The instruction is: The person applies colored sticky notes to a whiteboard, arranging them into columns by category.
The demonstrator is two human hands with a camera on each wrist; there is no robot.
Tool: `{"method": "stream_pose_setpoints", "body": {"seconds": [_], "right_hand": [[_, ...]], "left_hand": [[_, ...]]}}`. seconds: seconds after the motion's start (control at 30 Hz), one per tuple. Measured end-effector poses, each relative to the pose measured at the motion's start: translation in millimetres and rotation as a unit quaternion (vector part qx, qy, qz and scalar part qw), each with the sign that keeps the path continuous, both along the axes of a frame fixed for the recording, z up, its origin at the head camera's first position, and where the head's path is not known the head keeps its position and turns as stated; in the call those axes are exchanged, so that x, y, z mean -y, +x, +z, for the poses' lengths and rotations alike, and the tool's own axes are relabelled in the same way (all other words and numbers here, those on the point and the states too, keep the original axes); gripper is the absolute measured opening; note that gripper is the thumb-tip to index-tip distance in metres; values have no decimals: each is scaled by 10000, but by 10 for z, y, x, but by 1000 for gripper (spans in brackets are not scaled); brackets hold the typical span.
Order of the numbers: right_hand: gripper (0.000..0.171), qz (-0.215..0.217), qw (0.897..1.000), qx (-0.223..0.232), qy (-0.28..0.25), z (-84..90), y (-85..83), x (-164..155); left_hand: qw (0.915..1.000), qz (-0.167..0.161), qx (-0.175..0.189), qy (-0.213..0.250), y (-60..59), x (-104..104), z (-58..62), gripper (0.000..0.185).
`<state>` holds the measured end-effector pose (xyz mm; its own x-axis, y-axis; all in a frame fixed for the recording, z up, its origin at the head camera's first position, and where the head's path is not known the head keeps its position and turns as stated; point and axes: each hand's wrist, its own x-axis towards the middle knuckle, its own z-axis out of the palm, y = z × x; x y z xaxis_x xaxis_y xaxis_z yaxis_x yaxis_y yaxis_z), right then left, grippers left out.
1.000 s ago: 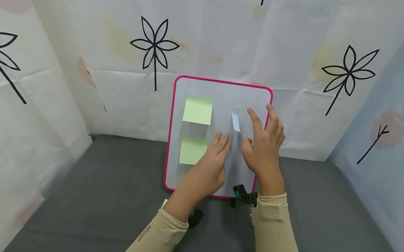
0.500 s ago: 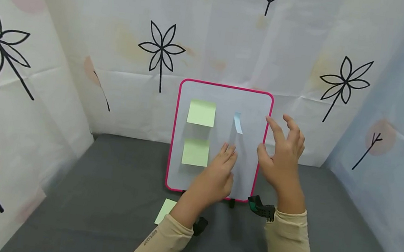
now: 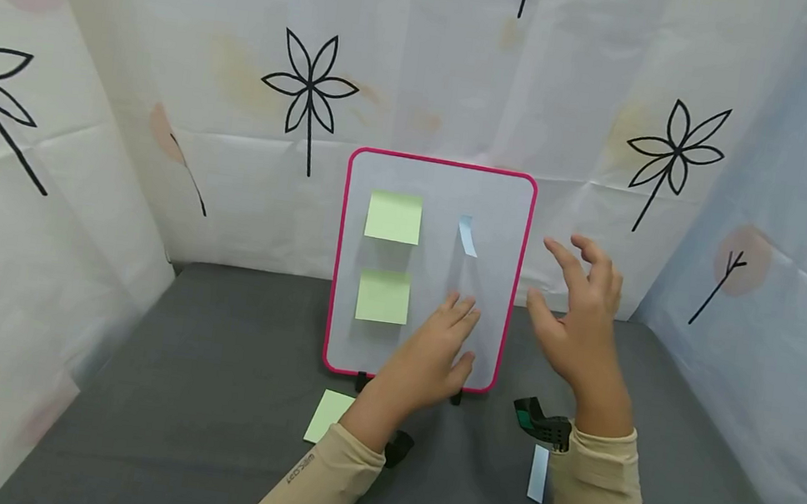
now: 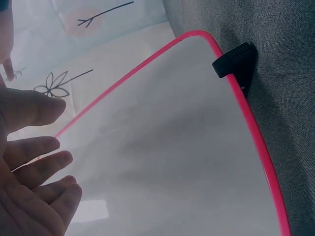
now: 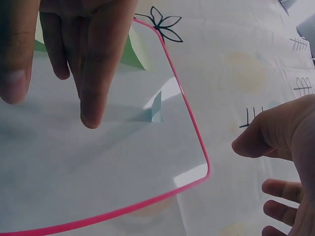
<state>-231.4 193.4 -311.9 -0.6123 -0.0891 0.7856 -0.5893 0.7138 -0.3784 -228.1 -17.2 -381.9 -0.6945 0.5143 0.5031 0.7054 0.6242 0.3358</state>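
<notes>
A white board [image 3: 442,183] with a pink rim stands upright. On its left half hang an upper green sticky note [image 3: 394,217] and a lower green sticky note [image 3: 383,296]. Stuck at the upper right is a narrow blue sticky strip [image 3: 467,236], its lower end lifting off. My left hand [image 3: 424,360] is before the lower part of the board, fingers apart and holding nothing; whether it touches the surface I cannot tell. Right of the board, my right hand [image 3: 581,328] hovers with loosely bent fingers and nothing in it, as the right wrist view confirms.
Green sticky notes [image 3: 328,417] lie on the grey table [image 3: 240,350], partly behind the left forearm. A blue strip [image 3: 538,474] lies by the right sleeve. Black feet, one a clip [image 4: 235,60], support the board. Printed cloth [image 3: 458,57] encloses the back and sides.
My right hand has drawn back to the right, off the board. The left hand has lowered slightly, its fingers spreading. Both the green notes and the blue strip on the table have come into view.
</notes>
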Motion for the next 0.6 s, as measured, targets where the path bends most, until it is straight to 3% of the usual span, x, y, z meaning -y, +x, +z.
{"method": "stream_pose_setpoints", "body": {"seconds": [0.23, 0.6], "right_hand": [[58, 8, 9998, 154, 91, -10, 20, -55], [63, 180, 9984, 195, 497, -74, 44, -233]], "left_hand": [[9996, -44, -292, -42, -5, -26, -20, 48], [9992, -90, -383, -58, 6, -57, -29, 44]]}}
